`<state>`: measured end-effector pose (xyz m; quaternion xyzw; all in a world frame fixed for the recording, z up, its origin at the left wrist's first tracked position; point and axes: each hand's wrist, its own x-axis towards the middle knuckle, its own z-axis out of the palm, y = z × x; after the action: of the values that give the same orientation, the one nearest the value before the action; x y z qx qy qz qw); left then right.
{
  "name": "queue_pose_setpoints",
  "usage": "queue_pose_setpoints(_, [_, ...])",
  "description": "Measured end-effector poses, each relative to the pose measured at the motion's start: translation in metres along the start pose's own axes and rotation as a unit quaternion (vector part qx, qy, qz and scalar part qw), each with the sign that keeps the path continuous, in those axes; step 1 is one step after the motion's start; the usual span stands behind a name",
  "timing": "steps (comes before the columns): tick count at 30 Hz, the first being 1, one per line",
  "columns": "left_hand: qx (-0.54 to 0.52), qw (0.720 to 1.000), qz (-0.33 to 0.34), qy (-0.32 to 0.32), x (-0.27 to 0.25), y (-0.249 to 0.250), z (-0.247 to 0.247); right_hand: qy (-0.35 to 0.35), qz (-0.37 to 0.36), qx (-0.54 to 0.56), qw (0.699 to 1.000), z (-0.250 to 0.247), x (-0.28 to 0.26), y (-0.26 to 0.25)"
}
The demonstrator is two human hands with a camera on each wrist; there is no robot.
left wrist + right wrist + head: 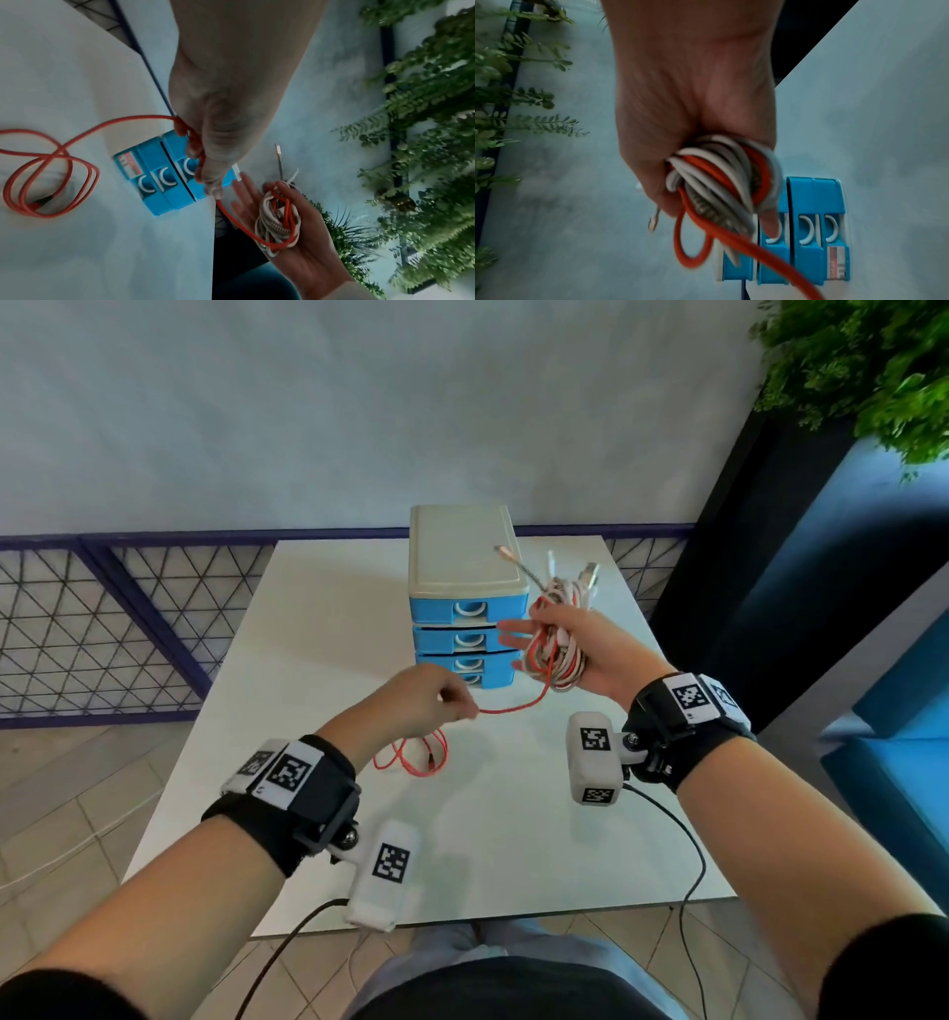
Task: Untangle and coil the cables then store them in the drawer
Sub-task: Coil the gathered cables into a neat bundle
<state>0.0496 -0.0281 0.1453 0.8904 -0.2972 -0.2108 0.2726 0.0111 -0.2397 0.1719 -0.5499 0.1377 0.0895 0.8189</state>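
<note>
My right hand is raised in front of the blue drawer unit, palm up. Its thumb clamps a tangled bundle of white, grey and red cables while its fingers stretch out. Plug ends stick up behind the bundle. A red cable runs from the bundle to my left hand, which pinches it. From there it drops into loose loops on the white table. The left wrist view shows the pinch and the loops. The right wrist view shows the bundle. The unit's drawers look closed.
The drawer unit stands at the back middle of the table. A blue seat and a dark planter with green plants are at the right. A mesh railing runs behind on the left. Black camera leads hang from both wrists.
</note>
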Motion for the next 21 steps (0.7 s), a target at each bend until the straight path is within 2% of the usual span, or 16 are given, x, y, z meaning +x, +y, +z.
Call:
queue_pose_setpoints(2, [-0.033,0.993,0.039,0.103,0.005,0.006,-0.003,-0.037,0.05,-0.059,0.996,0.007,-0.003,0.004])
queue_pose_setpoints(4, [-0.077,0.979,0.073,0.175,0.007,0.015,-0.004,-0.09,0.093,-0.104,0.986,0.014,-0.006,0.008])
queue_pose_setpoints(8, [-0.083,0.968,0.082,0.222,0.006,0.021,0.0,-0.148,0.135,-0.138,0.97,0.022,-0.011,0.012])
queue_pose_setpoints(11, [-0.059,0.975,0.025,0.212,0.006,0.014,-0.001,-0.109,0.12,-0.142,0.977,0.019,-0.01,0.013])
queue_pose_setpoints(13, [-0.081,0.985,-0.045,0.146,0.005,0.006,-0.005,-0.082,0.101,-0.131,0.983,0.014,-0.009,0.015])
queue_pose_setpoints(14, [-0.153,0.979,-0.086,0.102,0.005,-0.001,-0.008,-0.072,0.093,-0.125,0.985,0.01,-0.008,0.016])
queue_pose_setpoints(15, [-0.258,0.956,-0.124,0.058,0.003,-0.007,-0.01,-0.058,0.085,-0.119,0.988,0.007,-0.007,0.018])
queue_pose_setpoints(17, [-0.455,0.873,-0.174,-0.012,-0.002,-0.017,-0.014,-0.025,0.067,-0.117,0.991,0.0,-0.005,0.022])
queue_pose_setpoints(19, [-0.564,0.807,-0.169,-0.049,-0.006,-0.021,-0.014,0.005,0.048,-0.127,0.991,-0.004,-0.002,0.027])
queue_pose_setpoints(21, [-0.613,0.776,-0.137,-0.053,-0.007,-0.013,-0.012,0.015,0.029,-0.13,0.991,-0.001,0.0,0.032])
